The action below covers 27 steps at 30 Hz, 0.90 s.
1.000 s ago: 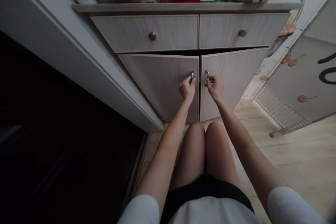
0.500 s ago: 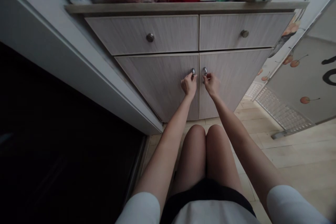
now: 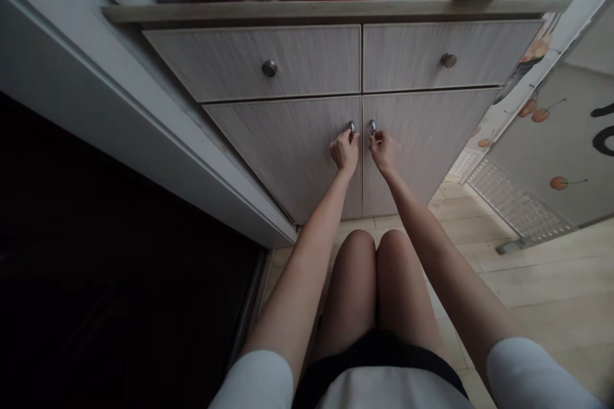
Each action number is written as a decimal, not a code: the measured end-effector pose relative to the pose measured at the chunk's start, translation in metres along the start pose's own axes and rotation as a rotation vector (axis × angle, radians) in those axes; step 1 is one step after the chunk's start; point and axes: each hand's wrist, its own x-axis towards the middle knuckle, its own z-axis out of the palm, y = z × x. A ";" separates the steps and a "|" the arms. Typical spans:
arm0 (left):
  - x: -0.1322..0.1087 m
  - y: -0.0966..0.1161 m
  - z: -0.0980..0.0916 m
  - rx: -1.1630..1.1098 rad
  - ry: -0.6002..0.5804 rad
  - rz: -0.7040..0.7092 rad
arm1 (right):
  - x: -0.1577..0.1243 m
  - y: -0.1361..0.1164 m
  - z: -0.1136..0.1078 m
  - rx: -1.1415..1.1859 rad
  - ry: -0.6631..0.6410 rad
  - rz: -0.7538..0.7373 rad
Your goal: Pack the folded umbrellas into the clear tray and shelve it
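In the head view, the left hand (image 3: 344, 152) and right hand (image 3: 384, 151) were curled, fingers pinching the left pull (image 3: 352, 128) and right pull (image 3: 372, 127) — small, metal, likely slippery — on the shut cabinet doors (image 3: 288, 153), which looked rigid and fairly light.

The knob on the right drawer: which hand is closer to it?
Right. The right hand is below and left of the knob; the left hand is also below it, but farther left.
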 end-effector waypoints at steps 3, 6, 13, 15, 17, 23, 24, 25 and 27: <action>0.000 0.000 0.002 -0.015 0.007 -0.002 | -0.002 -0.004 -0.002 -0.006 0.022 0.052; 0.001 0.002 0.000 -0.034 -0.003 -0.018 | -0.002 -0.009 -0.005 -0.002 0.009 0.077; 0.010 0.006 -0.035 -0.063 -0.139 -0.020 | 0.007 -0.011 -0.041 0.118 -0.115 0.095; 0.011 0.001 -0.056 -0.165 -0.231 -0.092 | 0.001 -0.012 -0.066 0.213 -0.176 0.087; 0.010 -0.005 -0.080 -0.344 -0.375 -0.177 | -0.010 -0.013 -0.094 0.382 -0.298 0.089; -0.018 -0.007 -0.132 -0.902 -0.442 -0.245 | -0.045 -0.024 -0.157 0.991 -0.531 0.171; -0.025 -0.005 -0.132 -0.927 -0.369 -0.223 | -0.048 -0.025 -0.160 1.042 -0.514 0.176; -0.031 -0.003 -0.130 -0.936 -0.303 -0.198 | -0.050 -0.026 -0.159 1.077 -0.499 0.177; -0.043 -0.001 -0.119 -0.948 -0.236 -0.168 | -0.053 -0.025 -0.151 1.114 -0.468 0.178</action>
